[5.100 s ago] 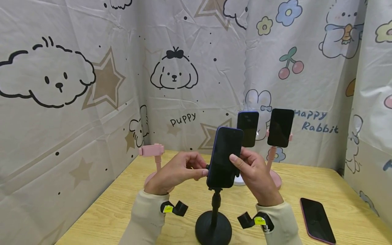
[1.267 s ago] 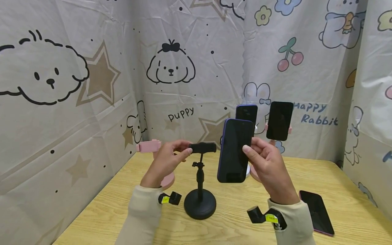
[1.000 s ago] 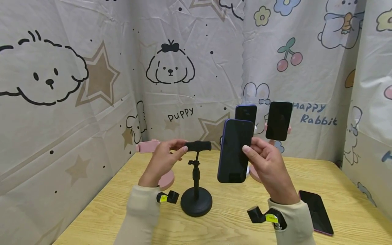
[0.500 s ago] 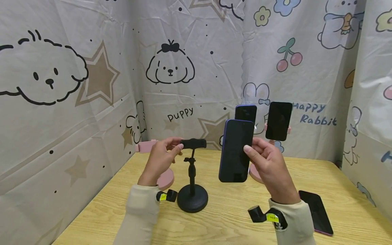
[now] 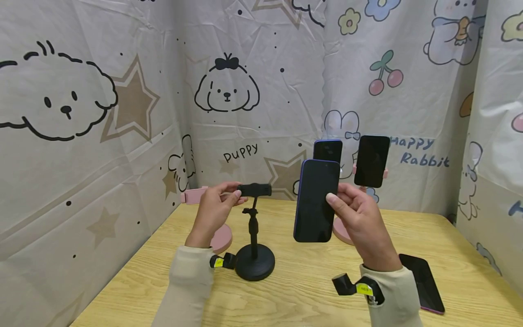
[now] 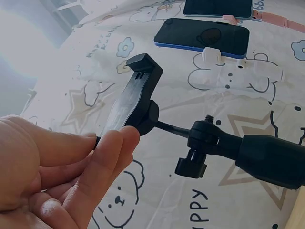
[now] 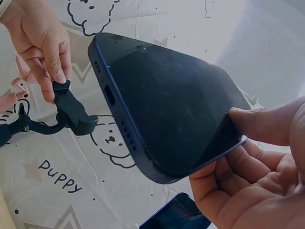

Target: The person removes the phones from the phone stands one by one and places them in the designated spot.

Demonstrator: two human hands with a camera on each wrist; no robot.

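With thumb and fingers, my left hand [image 5: 214, 209] pinches the left end of the black clamp [image 5: 260, 190] on top of a phone stand. That black phone stand [image 5: 254, 227] is upright on a round base, and its clamp holds no phone. In the left wrist view the clamp [image 6: 136, 90] tilts away from my fingertips. My right hand [image 5: 359, 218] grips a dark smartphone [image 5: 316, 202] with a blue edge by its right side, thumb on the screen. The phone is held up in the air, to the right of the stand and apart from it.
Behind the held phone, another blue-edged phone [image 5: 328, 150] sits in a white holder. A pink stand at the right holds a black phone [image 5: 372, 161]. Another pink stand [image 5: 196, 195] is behind my left hand. A pink-edged phone [image 5: 422, 284] lies on the wooden table [image 5: 327, 290].
Earlier the blue-edged phone was at the black stand's clamp; now it is off it, in my right hand. My left hand has shifted the stand left and further back.
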